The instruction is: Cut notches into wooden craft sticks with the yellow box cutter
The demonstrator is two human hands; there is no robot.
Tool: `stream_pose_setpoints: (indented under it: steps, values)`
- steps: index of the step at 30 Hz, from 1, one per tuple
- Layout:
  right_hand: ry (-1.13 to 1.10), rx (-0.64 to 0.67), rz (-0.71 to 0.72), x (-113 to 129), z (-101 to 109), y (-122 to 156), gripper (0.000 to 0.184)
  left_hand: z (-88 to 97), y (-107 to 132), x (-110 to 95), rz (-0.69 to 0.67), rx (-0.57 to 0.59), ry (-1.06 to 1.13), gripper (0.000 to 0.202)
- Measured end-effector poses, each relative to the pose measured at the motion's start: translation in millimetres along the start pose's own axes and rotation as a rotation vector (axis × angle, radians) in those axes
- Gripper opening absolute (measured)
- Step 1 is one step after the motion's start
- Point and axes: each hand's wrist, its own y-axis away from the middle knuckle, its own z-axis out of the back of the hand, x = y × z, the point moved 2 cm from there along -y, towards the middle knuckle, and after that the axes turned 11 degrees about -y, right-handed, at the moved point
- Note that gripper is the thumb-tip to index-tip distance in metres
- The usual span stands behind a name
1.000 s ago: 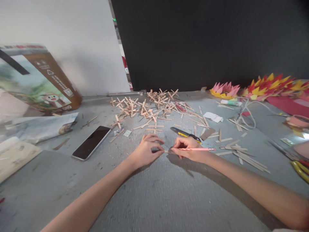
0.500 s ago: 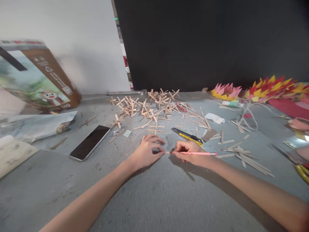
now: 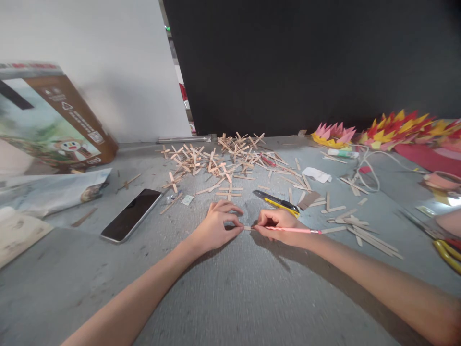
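Observation:
Between my hands lies a short wooden craft stick (image 3: 248, 228) on the grey tabletop. My left hand (image 3: 217, 226) pinches its left end between thumb and forefinger, the other fingers curled above. A pink pencil (image 3: 297, 230) with an eraser end is in my right hand (image 3: 275, 224), nearly level and pointing left. The right fingertips are at the stick's right end; the pencil's tip is hard to make out there. Just behind my right hand is a yellow and black utility knife (image 3: 276, 202). Two parallel sticks with another across them (image 3: 229, 194) lie beyond my left hand.
A heap of crossed craft sticks (image 3: 212, 161) spreads at the back. Loose sticks (image 3: 372, 240) lie on the right, near scissors (image 3: 446, 254) at the edge. A phone (image 3: 131, 216) and a printed box (image 3: 72, 120) are left. Paper crowns (image 3: 333, 135) stand at back right.
The whole view has shifted slightly, so things appear a little further left. Both hands keep nearly the same pose, with the stick and pencil still held.

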Motion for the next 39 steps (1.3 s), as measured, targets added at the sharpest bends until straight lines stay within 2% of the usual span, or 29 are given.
stream_pose_setpoints:
  steps: [5,9,13,22,25,29,32,39]
  values:
    - [0.051,0.0,0.09,-2.1,0.3,-1.1,0.036,-1.3,0.4,1.5,-0.001,-0.001,0.003,0.019]
    - [0.045,0.008,0.064,-3.0,0.7,-1.7,0.034,-2.5,0.6,2.2,-0.004,-0.007,-0.003,0.017]
    - [0.067,0.01,0.113,-0.9,0.9,-1.6,0.033,-1.3,0.1,1.0,0.002,0.003,0.003,0.017]
    - [0.042,0.018,0.064,-7.7,1.6,-3.7,0.035,-0.8,0.0,0.6,0.004,0.006,0.005,0.018]
    - [0.055,0.009,0.091,-5.8,1.4,-3.5,0.034,-1.8,0.4,1.3,0.005,0.0,0.005,0.019]
    - [0.038,0.017,0.053,-2.0,0.6,-1.8,0.033,-2.1,1.0,1.3,0.001,0.0,0.014,0.02]
    - [0.057,0.01,0.095,-0.4,0.9,-1.3,0.035,-1.1,1.2,0.7,0.003,0.0,0.023,0.02]
    - [0.046,0.017,0.07,-6.7,1.7,-3.2,0.036,-0.6,0.0,1.0,-0.007,-0.007,0.02,0.017]
